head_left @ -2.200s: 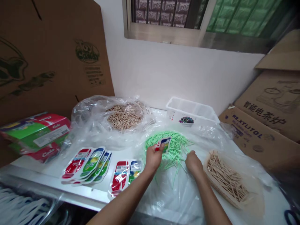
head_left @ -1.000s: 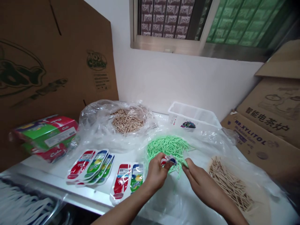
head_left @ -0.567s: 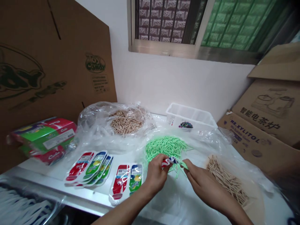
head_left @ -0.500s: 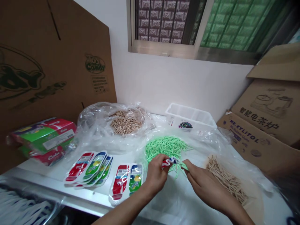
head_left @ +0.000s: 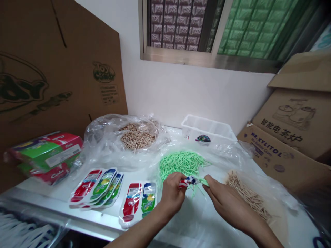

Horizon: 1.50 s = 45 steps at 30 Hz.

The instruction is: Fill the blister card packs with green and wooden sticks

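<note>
My left hand (head_left: 173, 194) is closed on a small printed packet (head_left: 184, 183), red, white and blue, seen edge-on with its top edge spread apart. My right hand (head_left: 224, 201) pinches a few light green sticks (head_left: 203, 181), their far ends at the packet's opening; whether they are inside it I cannot tell. Both hands are above the near edge of a heap of green sticks (head_left: 181, 162). Left of my left hand lie two joined flat packets (head_left: 131, 203), one red, one green and blue. Farther left is a fanned stack of similar packets (head_left: 86, 187).
Brown sticks (head_left: 138, 137) lie in a clear plastic bag at the back; more brown sticks (head_left: 248, 193) lie at right. A white plastic bin (head_left: 219, 132) stands by the wall. Wrapped printed boxes (head_left: 62, 153) sit at left. Cardboard cartons (head_left: 281, 148) flank the table.
The packet's spread edge has changed shape slightly between my hands, and the sticks in my right hand have tilted a little. The whole view has shifted slightly.
</note>
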{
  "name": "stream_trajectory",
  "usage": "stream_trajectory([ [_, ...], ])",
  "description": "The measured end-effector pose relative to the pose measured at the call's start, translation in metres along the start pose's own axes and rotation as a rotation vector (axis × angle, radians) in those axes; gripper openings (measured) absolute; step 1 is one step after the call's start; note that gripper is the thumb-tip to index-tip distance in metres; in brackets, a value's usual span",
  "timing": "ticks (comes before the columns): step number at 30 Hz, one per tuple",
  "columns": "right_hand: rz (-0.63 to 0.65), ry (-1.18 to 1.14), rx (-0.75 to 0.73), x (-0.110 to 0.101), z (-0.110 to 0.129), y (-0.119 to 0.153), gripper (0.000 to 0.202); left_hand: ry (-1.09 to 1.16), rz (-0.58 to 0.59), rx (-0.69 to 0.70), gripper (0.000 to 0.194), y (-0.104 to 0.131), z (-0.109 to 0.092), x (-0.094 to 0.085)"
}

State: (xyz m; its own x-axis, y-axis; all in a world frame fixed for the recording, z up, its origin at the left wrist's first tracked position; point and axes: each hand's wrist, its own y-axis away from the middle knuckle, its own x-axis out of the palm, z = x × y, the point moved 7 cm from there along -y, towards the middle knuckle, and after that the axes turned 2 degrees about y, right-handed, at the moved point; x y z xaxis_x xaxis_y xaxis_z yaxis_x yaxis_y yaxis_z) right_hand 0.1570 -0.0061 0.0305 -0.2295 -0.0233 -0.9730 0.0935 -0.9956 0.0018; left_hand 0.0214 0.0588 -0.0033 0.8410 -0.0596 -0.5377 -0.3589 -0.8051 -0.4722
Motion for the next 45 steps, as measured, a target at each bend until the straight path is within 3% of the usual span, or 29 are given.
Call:
stream_trajectory([
  [12, 0.003, 0.103, -0.070, -0.002, 0.007, 0.002, 0.015, -0.011, -0.034, 0.223, 0.020, 0.005, -0.015, -0.002],
  [18, 0.132, 0.026, -0.057, 0.001, 0.005, -0.003, 0.022, -0.012, -0.027, 0.291, 0.027, 0.007, -0.018, -0.005],
  [23, 0.219, -0.036, -0.067, 0.004, 0.002, -0.007, 0.027, -0.016, -0.015, 0.255, 0.025, 0.007, -0.017, -0.006],
  [26, 0.178, -0.007, -0.049, 0.003, 0.001, -0.006, 0.024, -0.027, -0.001, 0.172, 0.023, 0.007, -0.014, -0.004],
  [35, 0.082, 0.408, 0.031, 0.008, 0.008, -0.010, 0.015, -0.034, 0.052, -0.009, 0.020, 0.005, -0.011, -0.002],
  [38, 0.110, 0.419, 0.027, 0.008, 0.008, -0.009, 0.016, -0.044, 0.049, 0.010, 0.021, 0.006, -0.010, -0.001],
  [45, 0.253, 0.153, -0.111, 0.008, 0.000, -0.011, 0.020, -0.139, 0.105, 0.161, 0.032, 0.013, -0.019, 0.002],
])
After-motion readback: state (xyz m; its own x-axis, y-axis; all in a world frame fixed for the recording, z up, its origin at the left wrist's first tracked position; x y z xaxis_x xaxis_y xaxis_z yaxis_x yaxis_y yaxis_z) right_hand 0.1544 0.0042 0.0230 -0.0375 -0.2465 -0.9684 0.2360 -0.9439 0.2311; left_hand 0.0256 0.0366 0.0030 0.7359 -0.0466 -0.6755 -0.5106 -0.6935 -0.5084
